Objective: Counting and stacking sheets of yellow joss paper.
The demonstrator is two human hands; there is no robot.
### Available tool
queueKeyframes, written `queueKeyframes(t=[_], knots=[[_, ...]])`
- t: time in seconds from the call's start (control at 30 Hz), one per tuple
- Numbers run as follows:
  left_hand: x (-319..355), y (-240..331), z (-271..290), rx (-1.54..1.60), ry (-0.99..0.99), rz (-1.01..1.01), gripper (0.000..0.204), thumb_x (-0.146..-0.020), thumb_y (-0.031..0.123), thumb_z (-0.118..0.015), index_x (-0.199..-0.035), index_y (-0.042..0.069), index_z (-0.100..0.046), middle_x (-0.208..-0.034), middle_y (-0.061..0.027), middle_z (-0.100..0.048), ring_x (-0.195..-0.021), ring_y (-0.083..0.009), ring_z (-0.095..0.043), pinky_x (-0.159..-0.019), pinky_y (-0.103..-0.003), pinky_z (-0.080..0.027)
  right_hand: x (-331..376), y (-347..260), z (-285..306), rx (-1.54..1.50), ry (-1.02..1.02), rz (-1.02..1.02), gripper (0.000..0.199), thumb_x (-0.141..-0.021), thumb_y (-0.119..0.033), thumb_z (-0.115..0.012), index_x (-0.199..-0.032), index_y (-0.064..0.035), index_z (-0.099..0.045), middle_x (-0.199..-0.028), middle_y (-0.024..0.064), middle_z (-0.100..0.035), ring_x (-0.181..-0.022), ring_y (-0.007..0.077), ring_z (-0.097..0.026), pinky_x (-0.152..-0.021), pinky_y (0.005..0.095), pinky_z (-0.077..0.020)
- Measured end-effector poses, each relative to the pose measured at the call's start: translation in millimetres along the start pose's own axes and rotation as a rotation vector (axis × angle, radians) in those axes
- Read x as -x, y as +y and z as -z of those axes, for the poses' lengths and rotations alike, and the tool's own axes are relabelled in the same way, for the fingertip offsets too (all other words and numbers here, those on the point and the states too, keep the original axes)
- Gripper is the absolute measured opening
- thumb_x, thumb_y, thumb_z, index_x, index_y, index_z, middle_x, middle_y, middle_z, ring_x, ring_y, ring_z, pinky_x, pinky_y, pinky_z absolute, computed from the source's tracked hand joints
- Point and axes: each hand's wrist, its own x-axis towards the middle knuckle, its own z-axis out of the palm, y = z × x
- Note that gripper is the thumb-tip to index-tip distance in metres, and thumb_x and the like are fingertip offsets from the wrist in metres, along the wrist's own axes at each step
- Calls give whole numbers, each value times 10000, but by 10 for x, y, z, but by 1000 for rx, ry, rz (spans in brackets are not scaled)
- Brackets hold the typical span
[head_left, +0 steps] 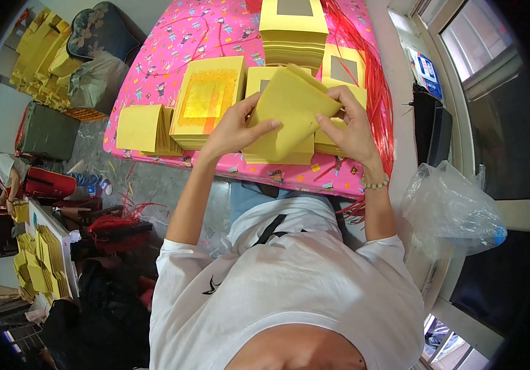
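Left hand (235, 128) is spread fairly flat, fingers pressing on the lower-left part of a folded wad of yellow paper sheets (289, 108), thumb tucked under its edge. Right hand (348, 126) is curled tighter, fingertips pinching the wad's upper right corner, w/ a bead bracelet (375, 184) at the wrist. The wad sits tilted, lifted just above a low yellow stack (277, 154) near the front edge of the table w/ pink patterned cloth (166, 55). Risk as I see it: the grip is mostly on two corners, so the loose middle sheets could fan or slide out toward the person's lap, esp. if the left hand eases off. Just left lies a stack w/ an orange-gold printed top sheet (208, 92); a slipped wad could knock it askew. Farther back, a tall pile of yellow sheets w/ grey squares (293, 31) looks prone to toppling if bumped. Red plastic strings (379, 80) trail beside the right hand & could snag fingers or bracelet. A clear plastic bag (453, 213) sits off to the right, well apart.
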Motion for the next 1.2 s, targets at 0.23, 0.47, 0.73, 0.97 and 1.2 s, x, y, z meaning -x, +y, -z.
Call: queueKeyframes(t=[0.23, 0.47, 0.73, 0.97, 1.2], knots=[[-221, -468, -301, 376, 177, -126, 398, -867, 107, -650, -1221, -8, -509, -1132, -62, -590, -1041, -127, -535, -892, -274, -434, -99, 96, -277, -333, 103, -7, 555, -809, -72, -677, -1277, -33, -382, -1096, 102, -561, -1001, 163, -576, -814, 293, -490], [-150, -715, -446, 347, 275, -164, 353, -872, 67, -632, -1194, -1, -505, -1134, -74, -584, -1057, -136, -529, -914, -286, -421, 0, 305, -363, -120, -5, 30, 417, -841, -86, -634, -1211, 2, -463, -1055, 125, -603, -960, 190, -595, -823, 313, -471], [-121, -626, -518, 368, 337, -159, 361, -870, 63, -629, -1196, -4, -489, -1127, -82, -585, -1026, -144, -551, -893, -281, -437, -10, 294, -368, -205, -18, -86, 390, -857, -67, -611, -1219, -12, -477, -1072, 110, -602, -978, 163, -577, -827, 296, -467], [-178, -205, -383, 366, 241, -97, 371, -921, 131, -567, -1247, -3, -452, -1130, -82, -578, -1022, -113, -545, -877, -270, -445, -93, 217, -218, -541, 7, -223, 406, -877, -47, -606, -1246, 29, -454, -1133, 79, -588, -1049, 135, -556, -918, 281, -452], [-190, -20, -258, 562, 138, 330, 530, -990, 435, -338, -1293, 14, -450, -1156, -88, -571, -1034, -136, -555, -883, -284, -444, -60, 285, -157, -672, 10, -372, 398, -902, -120, -587, -1248, 39, -471, -1169, 89, -583, -1051, 134, -554, -921, 276, -435]])
